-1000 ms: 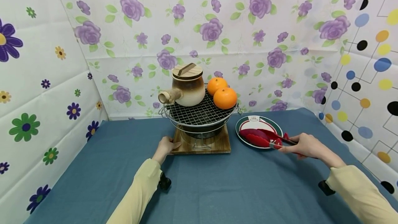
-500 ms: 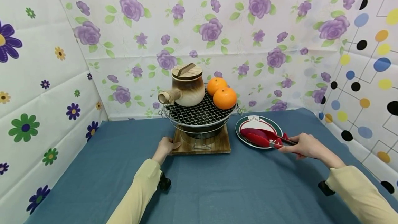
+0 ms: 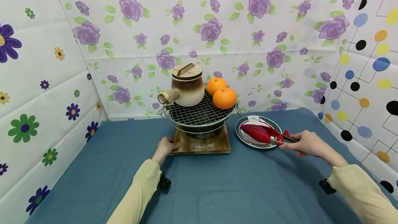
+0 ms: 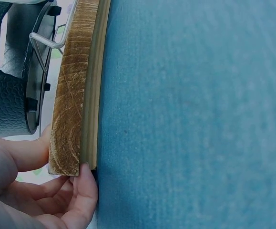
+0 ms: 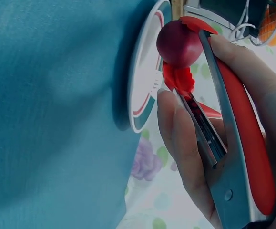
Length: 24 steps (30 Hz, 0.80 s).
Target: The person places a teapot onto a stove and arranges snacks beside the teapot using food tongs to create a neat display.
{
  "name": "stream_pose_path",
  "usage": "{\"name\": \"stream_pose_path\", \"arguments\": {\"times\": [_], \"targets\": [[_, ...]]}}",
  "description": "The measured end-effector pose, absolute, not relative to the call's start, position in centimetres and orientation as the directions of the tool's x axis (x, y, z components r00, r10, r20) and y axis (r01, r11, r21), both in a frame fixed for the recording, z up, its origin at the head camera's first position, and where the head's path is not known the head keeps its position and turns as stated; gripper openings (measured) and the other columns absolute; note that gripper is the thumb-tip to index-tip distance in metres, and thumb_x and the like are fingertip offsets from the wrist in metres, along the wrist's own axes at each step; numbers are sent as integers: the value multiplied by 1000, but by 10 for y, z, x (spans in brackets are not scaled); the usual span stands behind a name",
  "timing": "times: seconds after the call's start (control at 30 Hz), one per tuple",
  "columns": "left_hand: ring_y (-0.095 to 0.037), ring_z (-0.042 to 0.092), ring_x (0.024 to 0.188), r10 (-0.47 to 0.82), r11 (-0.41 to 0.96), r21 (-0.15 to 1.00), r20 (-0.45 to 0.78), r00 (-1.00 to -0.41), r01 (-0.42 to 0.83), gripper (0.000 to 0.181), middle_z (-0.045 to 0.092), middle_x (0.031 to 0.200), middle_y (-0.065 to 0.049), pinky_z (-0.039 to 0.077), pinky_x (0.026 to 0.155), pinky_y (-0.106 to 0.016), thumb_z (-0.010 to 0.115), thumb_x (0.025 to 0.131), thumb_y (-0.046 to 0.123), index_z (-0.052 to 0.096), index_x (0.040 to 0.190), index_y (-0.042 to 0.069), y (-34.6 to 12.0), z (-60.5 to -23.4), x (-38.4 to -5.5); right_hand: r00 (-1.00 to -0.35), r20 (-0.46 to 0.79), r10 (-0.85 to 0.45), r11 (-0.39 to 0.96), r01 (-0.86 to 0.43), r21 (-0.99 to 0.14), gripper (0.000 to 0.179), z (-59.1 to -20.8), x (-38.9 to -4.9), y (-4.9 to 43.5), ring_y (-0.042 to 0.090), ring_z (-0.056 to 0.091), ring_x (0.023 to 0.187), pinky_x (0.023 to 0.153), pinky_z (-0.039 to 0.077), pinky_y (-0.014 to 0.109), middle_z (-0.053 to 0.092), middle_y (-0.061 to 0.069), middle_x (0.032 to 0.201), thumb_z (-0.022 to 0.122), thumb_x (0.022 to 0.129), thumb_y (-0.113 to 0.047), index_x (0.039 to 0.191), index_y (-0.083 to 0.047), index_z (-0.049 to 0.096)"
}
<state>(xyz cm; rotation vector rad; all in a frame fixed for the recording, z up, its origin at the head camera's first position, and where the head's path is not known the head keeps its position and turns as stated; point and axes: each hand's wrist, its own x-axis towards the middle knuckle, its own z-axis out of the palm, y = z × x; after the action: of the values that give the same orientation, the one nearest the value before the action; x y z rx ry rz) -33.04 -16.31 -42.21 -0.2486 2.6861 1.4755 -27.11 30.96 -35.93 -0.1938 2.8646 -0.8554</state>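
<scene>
My left hand (image 3: 165,148) pinches the front left corner of a square wooden board (image 4: 71,100), thumb on one face and fingers on the other. A round tabletop grill (image 3: 202,132) stands on that board. My right hand (image 3: 309,147) grips red-tipped metal tongs (image 5: 238,138) with the thumb on one arm and fingers on the other. Between the tong tips is a smooth, purple-red, elongated thing (image 5: 178,45) with a rounded end; its kind is unclear. It is over the green-rimmed white plate (image 3: 253,118); whether it touches the plate cannot be told.
On the grill's wire mesh (image 3: 199,113) sit a clay pot (image 3: 189,91) with wooden lid and side handle, and two oranges (image 3: 224,98). Blue cloth (image 3: 217,189) covers the table. Patterned cloth walls (image 3: 211,51) stand close behind and at both sides.
The tongs and the purple-red thing have shifted slightly right over the plate, and the right hand has moved a little with them. My left hand has kept its place on the board.
</scene>
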Motion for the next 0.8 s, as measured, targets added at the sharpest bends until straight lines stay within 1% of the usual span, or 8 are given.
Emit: {"name": "stream_pose_path", "arguments": {"times": [0.07, 0.17, 0.33, 0.47, 0.57, 0.67, 0.73, 0.8], "targets": [[-13, 45, 48, -110, 531, 830, -130, -985, -168, 22, 43, 59, -3, 50, 53, -34, 65, 86, 13, 55, 73, -2, -163, -422, -330, -982, -104, -159, 831, -76, -551, 83, -356, -271, 311, 23, 57, 50, 50, 41, 35, 57, 8, 55, 68, 75, -50, 126, 11, 44], [-17, 51, 55, -108, 537, 829, -118, -987, -158, 21, 51, 65, -8, 50, 55, -35, 65, 86, 12, 61, 86, -8, -163, -422, -330, -983, -105, -151, 836, -70, -544, 84, -352, -271, 312, 22, 58, 51, 50, 41, 35, 58, 7, 56, 67, 75, -51, 127, 10, 44], [-19, 54, 58, -108, 542, 825, -121, -987, -160, 21, 55, 71, -12, 50, 56, -35, 65, 86, 13, 62, 88, -8, -164, -422, -329, -983, -92, -157, 837, -83, -541, 82, -346, -271, 314, 20, 58, 51, 51, 42, 35, 58, 6, 56, 66, 76, -51, 126, 10, 44], [-18, 52, 55, -110, 541, 827, -112, -988, -154, 19, 52, 67, -10, 50, 55, -35, 65, 86, 12, 60, 81, -5, -163, -422, -329, -984, -91, -152, 835, -78, -544, 85, -341, -270, 315, 20, 59, 51, 48, 40, 34, 58, 6, 56, 65, 76, -53, 127, 11, 42], [-15, 48, 50, -113, 539, 829, -103, -988, -148, 24, 44, 59, -5, 50, 54, -35, 65, 85, 12, 52, 67, 2, -163, -422, -328, -986, -91, -143, 838, -72, -542, 87, -337, -269, 315, 20, 59, 51, 47, 39, 33, 57, 5, 55, 64, 76, -55, 128, 11, 41], [-15, 46, 49, -120, 539, 828, -106, -987, -154, 33, 39, 58, -4, 49, 54, -34, 66, 85, 12, 41, 64, 7, -162, -422, -328, -985, -95, -142, 832, -67, -551, 87, -332, -269, 315, 20, 59, 53, 49, 41, 34, 57, 5, 56, 63, 77, -55, 129, 11, 40], [-19, 51, 57, -123, 534, 831, -105, -987, -155, 24, 47, 68, -11, 50, 55, -35, 65, 85, 11, 49, 70, 0, -163, -421, -328, -985, -97, -141, 826, -63, -560, 87, -330, -269, 315, 20, 59, 54, 52, 43, 34, 57, 5, 57, 64, 77, -55, 129, 11, 40], [-26, 56, 69, -123, 527, 835, -111, -986, -160, 22, 53, 86, -21, 50, 57, -35, 65, 85, 11, 55, 87, -8, -163, -421, -328, -985, -97, -140, 825, -62, -561, 86, -327, -268, 315, 20, 60, 55, 52, 43, 35, 57, 5, 58, 64, 77, -54, 128, 11, 41]]}}
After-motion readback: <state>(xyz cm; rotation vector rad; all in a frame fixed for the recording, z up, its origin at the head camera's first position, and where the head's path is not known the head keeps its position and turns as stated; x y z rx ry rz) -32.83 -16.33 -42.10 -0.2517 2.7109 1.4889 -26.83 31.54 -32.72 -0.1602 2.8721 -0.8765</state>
